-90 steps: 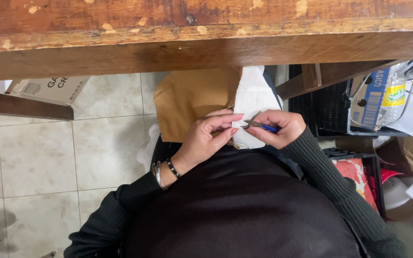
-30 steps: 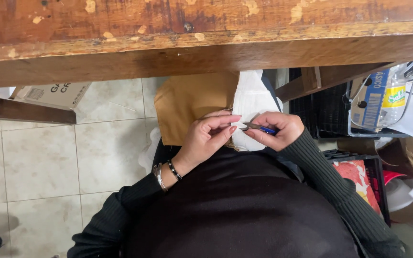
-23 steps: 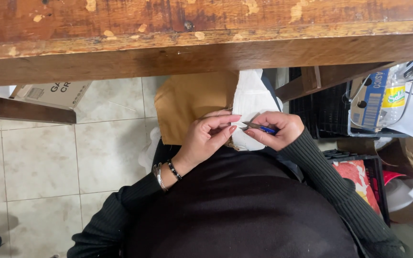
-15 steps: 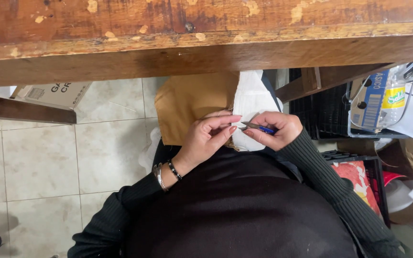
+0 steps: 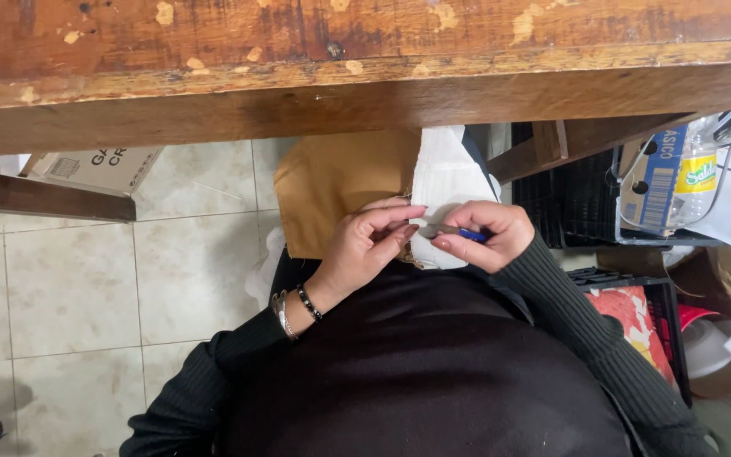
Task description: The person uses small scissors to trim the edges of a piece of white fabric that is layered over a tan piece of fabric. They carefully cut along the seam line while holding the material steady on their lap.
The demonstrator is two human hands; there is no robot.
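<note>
Looking straight down at someone's lap, sat under a worn brown wooden tabletop (image 5: pixel 213 93) that runs across the top of the frame. Both hands meet center frame, just below the tabletop edge.

Right hand (image 5: pixel 488 237) has its grip pinched on a small tool w/ a blue handle and a thin metal tip (image 5: pixel 458 233). Looks like a seam ripper or small snips, can't tell which, too small. Tip points left, toward the other hand. Left hand (image 5: pixel 361 250) has fingers curled and pressed together, pinching the edge of a white pleated fabric piece (image 5: pixel 446 178) right where it meets a tan/mustard fabric panel (image 5: pixel 340 190). Both pieces hang from under the tabletop down onto the lap. Beaded bracelet + silver bangle (image 5: pixel 294 306) on the left wrist, black ribbed sleeves on both arms.

IMO for this kind of fiddly seam work: keep the left pinch tight so the fabric stays taut, keep the tip shallow and aimed away from the fingertips, catch one thread at a time. The tan and white edges are touching, so it'd be easy to nick the cloth.

Other stuff: beige tile floor (image 5: pixel 69 279) at left, cardboard box (image 5: pixel 95 169) upper left, black plastic crate (image 5: pixel 568 203) at right w/ a plastic bottle (image 5: pixel 695 178) next to it.
</note>
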